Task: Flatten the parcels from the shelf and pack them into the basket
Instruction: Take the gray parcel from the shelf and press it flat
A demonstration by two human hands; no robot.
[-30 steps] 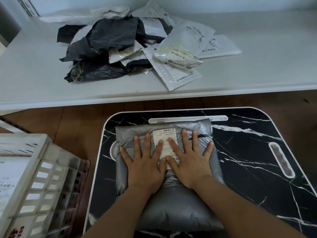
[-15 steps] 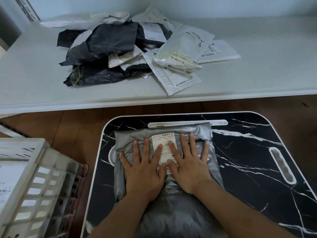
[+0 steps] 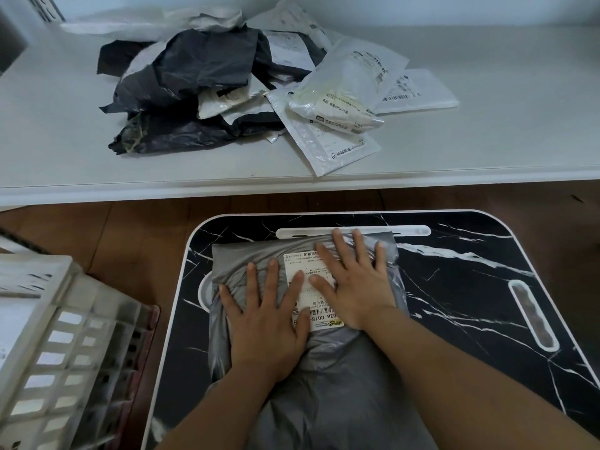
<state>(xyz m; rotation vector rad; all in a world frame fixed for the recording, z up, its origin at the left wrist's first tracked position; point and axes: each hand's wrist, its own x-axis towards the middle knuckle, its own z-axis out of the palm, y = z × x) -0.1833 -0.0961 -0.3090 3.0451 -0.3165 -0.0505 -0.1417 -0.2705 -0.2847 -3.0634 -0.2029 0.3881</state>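
From my head view, my left hand (image 3: 269, 323) and right hand (image 3: 357, 287) press flat, fingers (image 3: 339, 251) spread, gripping nothing, on the grey parcel (image 3: 246, 264) on the marble counter (image 3: 470, 287). Left of it sits the basket (image 3: 65, 336), contents blurred; beyond it, parcels (image 3: 227, 89) heap on the shelf (image 3: 519, 92).

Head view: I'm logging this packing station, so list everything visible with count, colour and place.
grey parcel: one, grey with a white label, flat on the lap table, under both hands
lap table: one, black marble pattern with white rim, on the floor in front of the shelf
shelf: one, white, across the top
parcel pile: count unclear, black and white bags, heaped on the shelf
basket: one, white slatted, lower left
floor: brown wood, between shelf and table
left hand: flat on the parcel
right hand: flat on the parcel, reaching its far end
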